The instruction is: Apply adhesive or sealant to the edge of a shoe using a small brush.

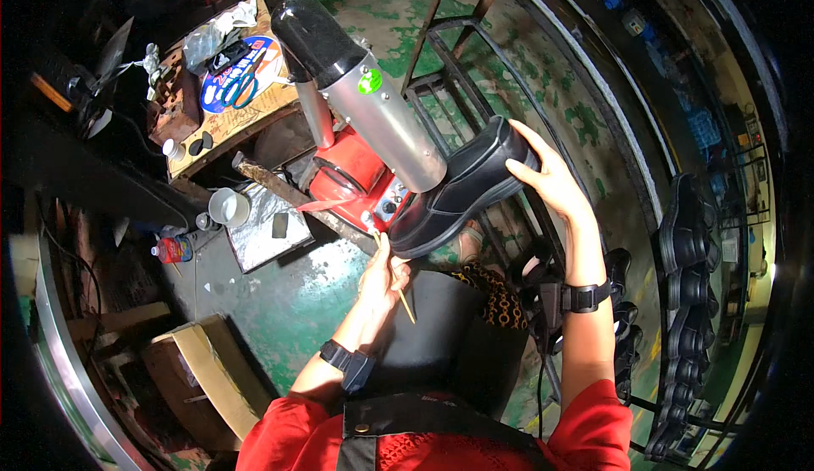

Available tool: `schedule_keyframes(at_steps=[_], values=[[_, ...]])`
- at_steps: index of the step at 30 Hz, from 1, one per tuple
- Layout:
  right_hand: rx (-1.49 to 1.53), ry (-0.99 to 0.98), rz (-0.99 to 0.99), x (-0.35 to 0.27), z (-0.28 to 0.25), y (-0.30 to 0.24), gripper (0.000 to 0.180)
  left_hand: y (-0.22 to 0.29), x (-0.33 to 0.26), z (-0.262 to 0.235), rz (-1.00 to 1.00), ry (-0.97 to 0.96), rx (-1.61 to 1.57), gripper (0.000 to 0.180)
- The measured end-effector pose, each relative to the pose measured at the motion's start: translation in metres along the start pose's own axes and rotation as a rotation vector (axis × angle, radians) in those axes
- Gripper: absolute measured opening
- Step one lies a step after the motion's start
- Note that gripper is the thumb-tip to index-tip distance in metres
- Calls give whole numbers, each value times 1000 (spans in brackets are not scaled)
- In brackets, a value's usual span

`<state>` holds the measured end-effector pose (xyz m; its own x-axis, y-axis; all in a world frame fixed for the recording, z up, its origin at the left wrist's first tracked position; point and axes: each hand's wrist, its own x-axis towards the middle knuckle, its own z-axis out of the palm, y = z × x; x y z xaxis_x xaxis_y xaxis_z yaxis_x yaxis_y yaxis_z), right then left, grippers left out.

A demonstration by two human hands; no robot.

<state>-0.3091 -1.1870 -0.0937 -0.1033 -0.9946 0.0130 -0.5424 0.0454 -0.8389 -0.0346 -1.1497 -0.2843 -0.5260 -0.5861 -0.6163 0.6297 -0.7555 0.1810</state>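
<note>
A black leather shoe [466, 184] is held tilted in front of me, its toe down to the left and its heel up to the right. My right hand [549, 172] grips the heel end, thumb on one side and fingers round the back. Closed at the toe, my left hand [381, 278] has a thin yellowish stick [408, 303] running through its fingers. Just behind the shoe, the mouth of a silver metal tube [386, 119] with a black upper end comes close to the shoe's upper. The tube belongs to a red machine [346, 164] with a small control panel.
To the left stands a wooden table [222, 136] bearing teal-handled scissors [240, 89], plastic and a round printed sheet. Below it are a white cup [229, 207] and a bottle [172, 250]. A cardboard box [206, 367] sits lower left. Black shoes [685, 289] line a rack at right.
</note>
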Motion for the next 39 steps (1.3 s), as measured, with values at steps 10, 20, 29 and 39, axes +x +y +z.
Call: schedule_keyframes(at_steps=[10,20,29,39], values=[[3,103,217,-13,-11,14,61,19,-16,31,123,-30,118,46],[197,149,52,-69,0,1,68,7,-29,0,27,-129,95,34],[-178,66,-182,-175,17,-73,56,1,-56,-16,56,-181,217,46],[-139,211,-175,-257,19,-74,54,-17,-83,-13,60,-390,281,54]])
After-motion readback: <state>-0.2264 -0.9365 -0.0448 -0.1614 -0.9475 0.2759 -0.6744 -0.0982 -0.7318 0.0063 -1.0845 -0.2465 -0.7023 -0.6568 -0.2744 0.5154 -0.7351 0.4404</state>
